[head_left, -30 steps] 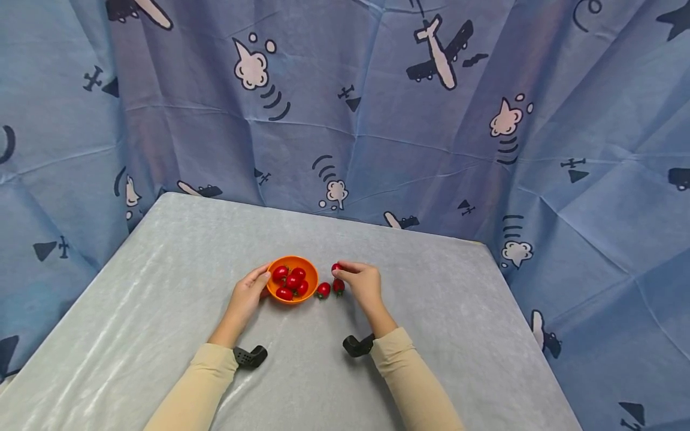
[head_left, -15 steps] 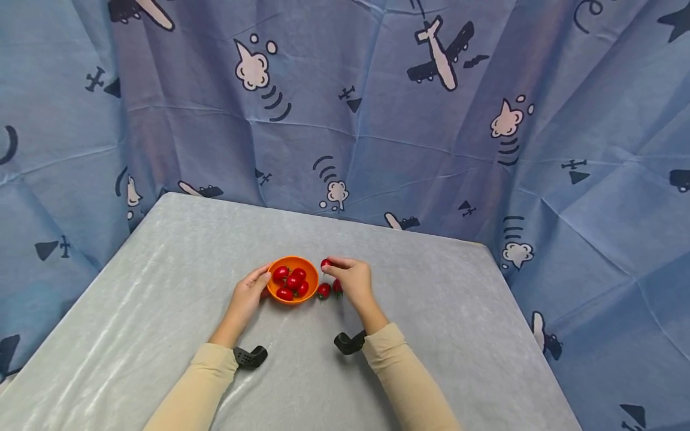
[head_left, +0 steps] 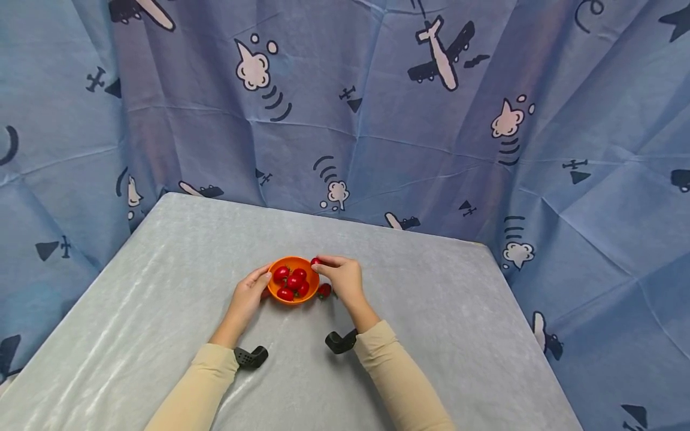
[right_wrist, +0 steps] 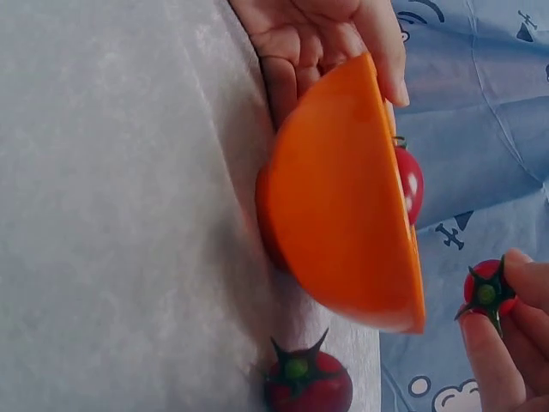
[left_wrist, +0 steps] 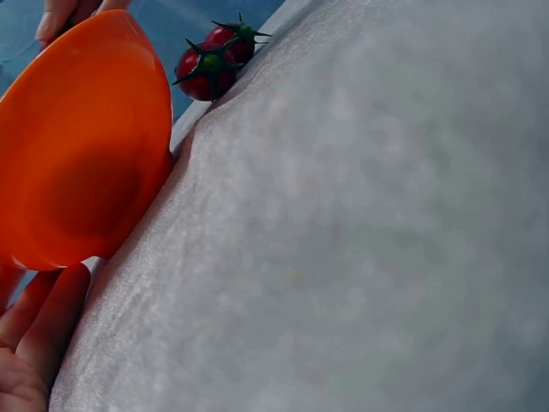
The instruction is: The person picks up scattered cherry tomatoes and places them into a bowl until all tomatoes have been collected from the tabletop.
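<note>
An orange bowl [head_left: 293, 303] holding several red cherry tomatoes [head_left: 294, 282] stands upright on the table. My left hand [head_left: 249, 293] grips its left side, thumb at the rim and fingers against the outer wall, as the right wrist view also shows. Between thumb and fingertips my right hand [head_left: 346, 279] pinches a cherry tomato [right_wrist: 487, 292] with a green calyx, at the bowl's right rim in the head view. Just right of the bowl lies a loose cherry tomato [head_left: 324, 291]. Another loose tomato [left_wrist: 244, 43] shows behind it in the left wrist view; my right hand mostly hides it in the head view.
A pale grey cloth covers the table [head_left: 458, 335]. Behind and beside it hangs a blue curtain [head_left: 323, 108] printed with planes and clouds. A black wrist camera [head_left: 250, 357] sits on the left wrist, another black camera [head_left: 341, 342] on the right.
My right hand has carried the pinched cherry tomato leftward from above the loose ones to the bowl's right rim. My left hand and the bowl have stayed in place.
</note>
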### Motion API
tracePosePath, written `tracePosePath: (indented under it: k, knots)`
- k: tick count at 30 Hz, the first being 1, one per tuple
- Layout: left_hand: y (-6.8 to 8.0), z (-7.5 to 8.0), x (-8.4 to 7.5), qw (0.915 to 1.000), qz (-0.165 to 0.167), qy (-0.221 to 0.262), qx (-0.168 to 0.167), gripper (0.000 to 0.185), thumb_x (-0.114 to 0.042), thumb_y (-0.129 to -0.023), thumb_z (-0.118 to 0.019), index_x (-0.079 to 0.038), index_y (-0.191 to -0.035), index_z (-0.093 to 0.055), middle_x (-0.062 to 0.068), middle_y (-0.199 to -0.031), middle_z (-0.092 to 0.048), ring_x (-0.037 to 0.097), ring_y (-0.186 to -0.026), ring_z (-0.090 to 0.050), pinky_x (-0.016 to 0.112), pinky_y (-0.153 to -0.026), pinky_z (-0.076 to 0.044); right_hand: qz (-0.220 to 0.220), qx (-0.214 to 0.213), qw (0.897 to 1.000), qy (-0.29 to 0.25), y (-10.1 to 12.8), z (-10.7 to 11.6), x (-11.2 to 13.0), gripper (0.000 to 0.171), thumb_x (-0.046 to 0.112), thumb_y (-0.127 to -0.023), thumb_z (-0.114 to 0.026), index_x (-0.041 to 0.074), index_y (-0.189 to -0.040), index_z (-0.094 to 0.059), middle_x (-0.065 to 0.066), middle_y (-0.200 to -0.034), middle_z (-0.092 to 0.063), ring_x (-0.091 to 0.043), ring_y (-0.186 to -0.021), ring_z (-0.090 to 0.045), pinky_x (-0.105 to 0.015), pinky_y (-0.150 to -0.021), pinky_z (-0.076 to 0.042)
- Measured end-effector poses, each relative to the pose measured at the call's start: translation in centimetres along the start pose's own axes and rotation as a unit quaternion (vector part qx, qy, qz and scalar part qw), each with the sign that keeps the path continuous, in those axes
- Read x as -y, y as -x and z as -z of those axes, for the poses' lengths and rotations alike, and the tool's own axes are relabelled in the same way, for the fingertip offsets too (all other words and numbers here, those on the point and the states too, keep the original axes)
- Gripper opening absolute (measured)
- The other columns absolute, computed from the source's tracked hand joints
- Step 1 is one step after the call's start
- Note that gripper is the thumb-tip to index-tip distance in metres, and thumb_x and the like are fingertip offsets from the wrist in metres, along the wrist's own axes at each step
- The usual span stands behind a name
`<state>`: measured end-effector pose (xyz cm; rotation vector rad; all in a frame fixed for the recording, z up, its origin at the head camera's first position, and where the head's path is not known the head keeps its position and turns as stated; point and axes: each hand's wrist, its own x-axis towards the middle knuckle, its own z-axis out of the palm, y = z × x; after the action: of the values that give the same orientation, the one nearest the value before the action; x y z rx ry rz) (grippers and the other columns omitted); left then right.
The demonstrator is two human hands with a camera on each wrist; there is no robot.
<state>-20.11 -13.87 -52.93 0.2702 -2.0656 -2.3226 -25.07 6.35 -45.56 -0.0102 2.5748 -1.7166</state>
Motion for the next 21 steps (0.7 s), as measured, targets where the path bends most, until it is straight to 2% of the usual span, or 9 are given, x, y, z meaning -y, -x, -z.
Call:
tracePosePath:
  k: [7, 15, 21]
  knots:
    - [0.1, -0.1, 0.0, 1.0000, 0.000, 0.009, 0.001, 0.045, -0.024, -0.105, -0.050, -0.005, -0.146, -0.049, 0.015, -0.150, -0.050, -0.013, -0.098, -0.060, 0.010, -0.084, -0.051, -0.005, 0.016, 1.000, -0.001, 0.1, -0.7, 0.6, 0.026, 0.022, -0.083, -0.081, 0.010, -0.106, -0.079, -0.010, -0.110, -0.076, -0.023, -0.104, -0.068, -0.035, -0.089, -0.059]
    - [0.0, 0.0, 0.2, 0.9999, -0.006, 0.010, -0.002, 0.045, -0.022, -0.105, -0.050, -0.003, -0.146, -0.049, 0.017, -0.149, -0.050, -0.012, -0.097, -0.061, 0.010, -0.084, -0.052, -0.014, 0.015, 1.000, -0.016, 0.1, -1.5, 0.9, 0.028, 0.026, -0.081, -0.083, 0.013, -0.104, -0.080, -0.007, -0.109, -0.077, -0.020, -0.107, -0.066, -0.032, -0.088, -0.057]
    - [-0.1, -0.1, 0.4, 0.9998, -0.014, 0.014, -0.003, 0.044, -0.019, -0.105, -0.048, -0.001, -0.145, -0.048, 0.019, -0.148, -0.050, -0.011, -0.098, -0.061, 0.011, -0.084, -0.052, 0.001, 0.018, 0.999, -0.038, 0.1, -1.9, 1.1, 0.028, 0.021, -0.079, -0.084, 0.008, -0.104, -0.080, -0.010, -0.104, -0.077, -0.021, -0.109, -0.068, -0.036, -0.093, -0.057]
